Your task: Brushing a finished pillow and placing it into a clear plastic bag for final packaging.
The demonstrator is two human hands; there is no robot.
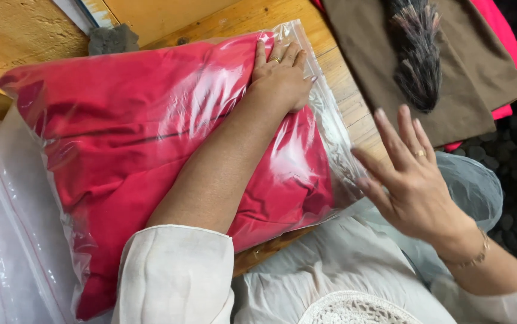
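Observation:
A clear plastic bag (321, 111) stuffed with folded red fabric (126, 132) lies across a wooden table (342, 90). My left hand (281, 77) presses flat on the bag's far right part, fingers together, a ring on one finger; my forearm lies along the bag. My right hand (405, 177) hovers just off the bag's right edge, fingers spread, holding nothing, with a ring and a thin bracelet at the wrist.
A brown cloth (468, 78) with a dark tassel (417, 54) lies on pink-red fabric (510, 42) at the upper right. More clear plastic bags (6, 240) sit at the left. A grey lump (111, 39) rests at the table's far edge. My pale clothing fills the bottom.

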